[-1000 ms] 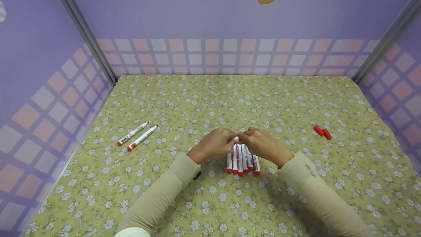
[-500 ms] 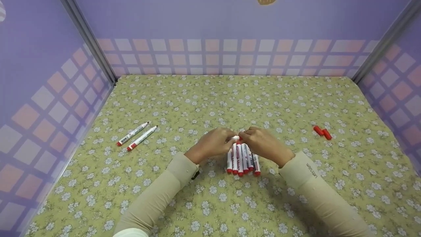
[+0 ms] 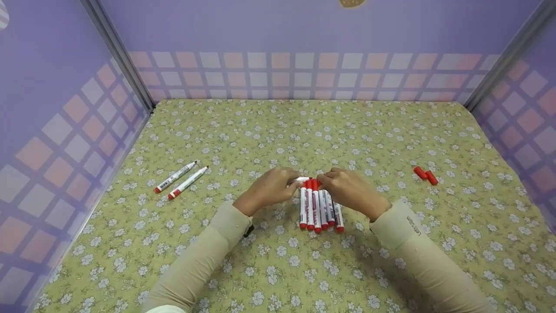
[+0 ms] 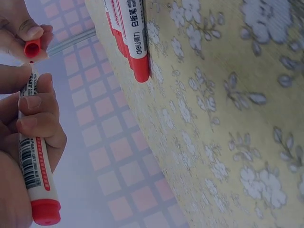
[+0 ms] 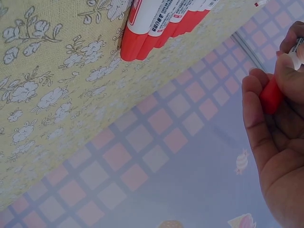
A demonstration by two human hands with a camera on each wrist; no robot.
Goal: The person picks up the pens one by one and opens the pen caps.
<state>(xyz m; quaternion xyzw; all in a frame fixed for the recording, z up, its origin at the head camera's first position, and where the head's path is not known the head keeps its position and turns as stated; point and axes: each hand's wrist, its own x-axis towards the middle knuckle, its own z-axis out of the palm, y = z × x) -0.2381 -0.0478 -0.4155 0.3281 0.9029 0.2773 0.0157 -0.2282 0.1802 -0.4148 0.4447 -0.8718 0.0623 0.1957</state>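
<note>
My left hand (image 3: 271, 189) grips an uncapped white whiteboard marker (image 4: 35, 161), its fingers curled round the barrel. A red marker cap (image 5: 271, 97) is pinched between thumb and fingers of my right hand (image 3: 352, 191). In the left wrist view the cap's open end faces the marker's tip, with a small gap between them. Both hands are above a row of several capped red-and-white markers (image 3: 316, 211), which lie side by side on the cloth. My right hand hides part of that row's far end in the head view.
Two uncapped markers (image 3: 188, 182) lie at the left of the flowered tablecloth (image 3: 278, 130), tips pointing away. Two loose red caps (image 3: 420, 172) lie together at the right. Purple checked panels (image 3: 278, 74) wall in the back and sides.
My left hand has moved left with the marker, widening the distance to my right hand. The marker's tip now shows clear of the cap. My right hand has hardly moved.
</note>
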